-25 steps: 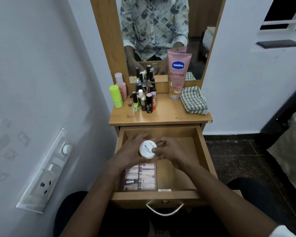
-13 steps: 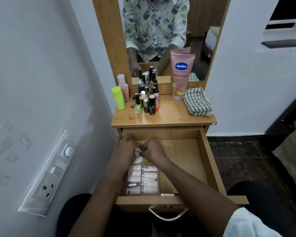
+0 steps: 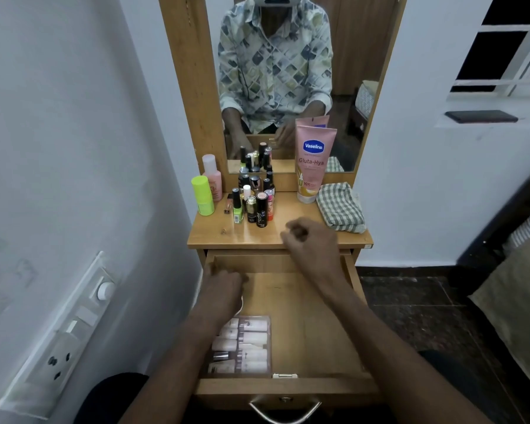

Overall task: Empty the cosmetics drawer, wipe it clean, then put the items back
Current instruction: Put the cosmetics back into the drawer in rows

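Closest to me, the drawer (image 3: 288, 390) stands pulled right out, its handle at the bottom edge of my view. In its near-left corner lies a clear pack of small bottles (image 3: 242, 347), flat against the left wall. Just beyond that, my left hand (image 3: 224, 289) is palm-down in the back-left of the drawer, covering something of which only a white sliver (image 3: 241, 304) shows. The fingers are hidden from here, so I can't tell whether it grips or merely rests on top. The rest of the drawer floor is bare wood. My right hand (image 3: 311, 243) hangs over the front edge of the table (image 3: 221, 237) with its fingers curled in. It's blurred and I see nothing in it, but I can't say for sure. Further back stand the cluster of nail polishes (image 3: 254, 203), the green bottle (image 3: 203, 195) and pink bottle (image 3: 213, 177) at the left, and the Vaseline tube (image 3: 312, 163) upright against the mirror (image 3: 288, 71). The checked cloth (image 3: 340, 208) lies folded at the right. With the cloth parked and the wood looking clean, I read this as the put-back stage, barely begun. The next move calls for the right hand to open and pick a bottle off the near edge of the cluster. It has to lift straight up, since those polishes stand touching and one nudge could topple the lot.
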A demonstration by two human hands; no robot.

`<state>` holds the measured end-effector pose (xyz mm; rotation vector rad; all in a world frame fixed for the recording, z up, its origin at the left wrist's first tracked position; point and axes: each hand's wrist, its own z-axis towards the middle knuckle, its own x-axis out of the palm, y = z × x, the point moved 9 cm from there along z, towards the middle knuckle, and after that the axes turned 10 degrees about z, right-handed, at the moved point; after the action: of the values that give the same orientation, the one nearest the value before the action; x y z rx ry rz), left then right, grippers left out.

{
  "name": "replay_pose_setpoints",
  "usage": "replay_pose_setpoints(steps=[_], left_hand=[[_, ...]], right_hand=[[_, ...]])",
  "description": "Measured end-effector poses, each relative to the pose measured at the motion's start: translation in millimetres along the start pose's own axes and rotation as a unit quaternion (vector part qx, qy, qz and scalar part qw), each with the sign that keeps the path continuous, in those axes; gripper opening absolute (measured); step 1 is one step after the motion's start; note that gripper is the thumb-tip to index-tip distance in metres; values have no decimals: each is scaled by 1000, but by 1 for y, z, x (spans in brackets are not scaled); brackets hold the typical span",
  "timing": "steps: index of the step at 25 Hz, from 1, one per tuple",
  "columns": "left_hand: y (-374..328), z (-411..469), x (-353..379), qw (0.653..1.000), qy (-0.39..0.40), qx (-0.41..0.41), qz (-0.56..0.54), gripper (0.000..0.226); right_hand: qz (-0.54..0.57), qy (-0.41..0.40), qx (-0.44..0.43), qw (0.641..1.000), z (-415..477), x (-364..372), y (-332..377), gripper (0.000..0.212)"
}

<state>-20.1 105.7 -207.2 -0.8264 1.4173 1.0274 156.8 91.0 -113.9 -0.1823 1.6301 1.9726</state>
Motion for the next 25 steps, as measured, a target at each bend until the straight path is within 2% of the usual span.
replay_pose_setpoints(steps=[3, 5, 7, 8, 13, 18, 20, 22, 23, 25], left_hand=[[5, 3, -9, 986, -54, -32, -154, 18], [6, 1, -5, 979, -63, -35, -190, 17], [8, 0, 5, 980, -46, -36, -189, 19], [11, 0, 9, 981, -41, -40, -185, 22], [13, 3, 10, 978, -63, -38, -194, 24], [9, 4, -2, 972, -92, -22, -217, 20], [6, 0, -10, 963, -101, -16, -249, 28], [-2, -3, -19, 930, -103, -12, -354, 33], [-6, -4, -21, 891, -84, -17, -446, 34], [-22, -7, -21, 785, -22, -34, -618, 28]], right_hand=[[36, -156, -26, 987, 48, -64, 18, 34], [51, -182, -2, 982, 81, -79, 16, 51], [66, -155, 14, 986, 108, -81, 13, 61], [76, -140, 16, 987, 119, -79, 10, 59], [94, -106, 22, 990, 144, -68, -5, 35], [113, -123, -30, 986, 109, -82, 20, 26], [132, -84, -21, 988, 77, -88, 22, 25], [132, 9, 28, 991, 36, -78, 8, 19], [126, 63, 62, 988, 12, -68, -3, 17], [103, 144, 123, 977, -26, -44, -30, 15]])
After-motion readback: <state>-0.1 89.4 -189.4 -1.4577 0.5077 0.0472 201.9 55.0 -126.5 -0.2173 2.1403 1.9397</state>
